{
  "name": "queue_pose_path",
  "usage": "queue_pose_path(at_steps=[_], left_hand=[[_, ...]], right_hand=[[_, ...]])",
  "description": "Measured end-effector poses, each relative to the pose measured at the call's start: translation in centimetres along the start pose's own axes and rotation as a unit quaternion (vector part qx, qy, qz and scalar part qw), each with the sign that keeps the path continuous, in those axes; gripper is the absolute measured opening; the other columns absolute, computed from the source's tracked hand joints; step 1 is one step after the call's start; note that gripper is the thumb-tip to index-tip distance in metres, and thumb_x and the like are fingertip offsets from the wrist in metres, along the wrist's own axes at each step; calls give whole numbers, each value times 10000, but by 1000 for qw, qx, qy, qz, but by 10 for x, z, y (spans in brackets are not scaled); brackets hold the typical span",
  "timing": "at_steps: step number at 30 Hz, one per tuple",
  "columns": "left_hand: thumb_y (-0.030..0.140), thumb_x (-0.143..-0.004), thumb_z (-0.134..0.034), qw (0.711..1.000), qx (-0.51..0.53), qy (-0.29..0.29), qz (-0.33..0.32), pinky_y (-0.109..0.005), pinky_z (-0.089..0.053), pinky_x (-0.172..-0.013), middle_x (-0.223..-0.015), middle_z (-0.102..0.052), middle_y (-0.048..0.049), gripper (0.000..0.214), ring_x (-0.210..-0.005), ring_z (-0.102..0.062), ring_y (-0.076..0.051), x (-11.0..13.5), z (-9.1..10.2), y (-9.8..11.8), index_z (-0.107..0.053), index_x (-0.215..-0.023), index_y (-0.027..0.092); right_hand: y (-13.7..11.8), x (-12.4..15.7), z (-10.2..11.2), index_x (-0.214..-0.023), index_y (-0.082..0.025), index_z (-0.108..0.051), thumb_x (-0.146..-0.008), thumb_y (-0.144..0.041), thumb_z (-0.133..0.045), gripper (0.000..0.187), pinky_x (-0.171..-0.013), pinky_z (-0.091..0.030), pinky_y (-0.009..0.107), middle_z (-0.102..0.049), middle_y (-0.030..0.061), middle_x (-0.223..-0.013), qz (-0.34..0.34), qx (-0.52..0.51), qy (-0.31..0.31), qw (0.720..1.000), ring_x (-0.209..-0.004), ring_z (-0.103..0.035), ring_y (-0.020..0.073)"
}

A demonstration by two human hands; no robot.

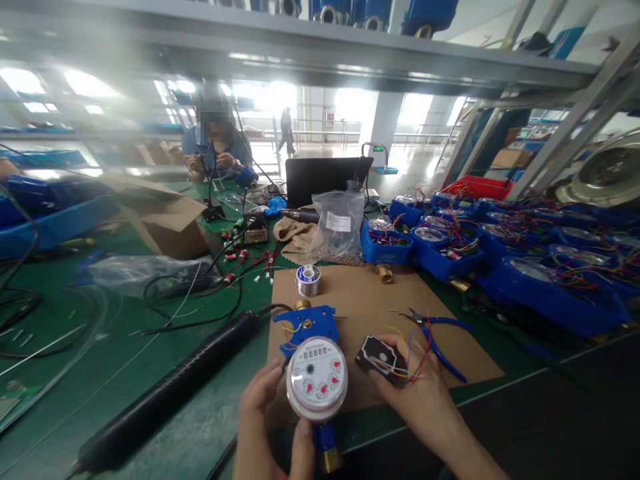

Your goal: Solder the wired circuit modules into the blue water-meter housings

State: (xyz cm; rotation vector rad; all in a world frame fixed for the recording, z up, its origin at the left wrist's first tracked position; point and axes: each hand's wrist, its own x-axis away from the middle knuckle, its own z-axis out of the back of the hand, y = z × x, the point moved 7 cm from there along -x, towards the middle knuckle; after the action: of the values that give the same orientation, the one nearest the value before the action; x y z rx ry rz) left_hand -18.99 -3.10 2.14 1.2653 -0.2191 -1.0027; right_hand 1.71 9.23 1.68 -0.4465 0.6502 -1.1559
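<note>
A round water meter [317, 377] was held at the near edge of a brown cardboard sheet [360, 293], its face turned upward; whether its underside was rested on anything could not be told. The white dial was covered by a clear, glossy top and ringed by a pale rim. Across its upper part a row of counter digits was set, with a dark star-shaped wheel beneath at the left and four small sub-dials, marked by red pointers, curved along the lower right. Behind the dial a flat blue bracket [325, 325] with notched edges was seen, and at the near end a blue pipe stub was tipped by a brass fitting [331, 460]. The meter was gripped by the left hand [257, 423], the thumb pressed against the near rim and the fingers curled around the left side. By the right hand [425, 400] a black module [381, 360] was pinched between thumb and fingers, just right of the dial; its face was edged by an angular white outline and crossed by thin wires, with yellow, red and bluish strands seen.
</note>
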Motion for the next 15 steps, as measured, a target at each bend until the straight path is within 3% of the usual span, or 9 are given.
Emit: queue_pose_path(at_steps=[4,9,12,15], left_hand=[[454,-770,-671,999,25,-20,7,-506,-567,-914,-1197,-645,-98,623,-1116,-623,-336,-6,-12,-4,-462,-1343,324],[541,-697,-722,1000,-4,-23,0,-604,-475,-1014,-1318,-570,-128,853,-1209,-558,-386,-5,-14,-3,-360,-1429,294],[543,-765,-650,998,-45,-28,-39,-626,-368,-1091,-1434,-446,-133,705,-1343,-421,-371,-7,-15,6,-410,-1368,268],[522,-796,-628,995,-66,-31,-66,-616,-358,-1082,-1406,-448,-130,579,-1343,-405,-355,-9,-16,10,-463,-1287,263]], right_hand=[[0,-7,13,-1153,-220,-572,-796,-313,-585,369,-814,-570,364,-725,60,-1060,-23,-112,-64,991,-936,-700,233],[-23,-28,28,-1128,-202,-606,-761,-298,-619,379,-887,-547,341,-716,57,-1084,-3,-186,-73,980,-973,-688,221],[-32,-43,28,-1122,-212,-608,-757,-293,-619,374,-850,-562,304,-730,36,-1050,25,-187,-70,980,-935,-700,196],[-25,-54,29,-1132,-218,-596,-775,-330,-611,375,-836,-567,305,-734,39,-1050,38,-140,-45,988,-928,-707,196]])
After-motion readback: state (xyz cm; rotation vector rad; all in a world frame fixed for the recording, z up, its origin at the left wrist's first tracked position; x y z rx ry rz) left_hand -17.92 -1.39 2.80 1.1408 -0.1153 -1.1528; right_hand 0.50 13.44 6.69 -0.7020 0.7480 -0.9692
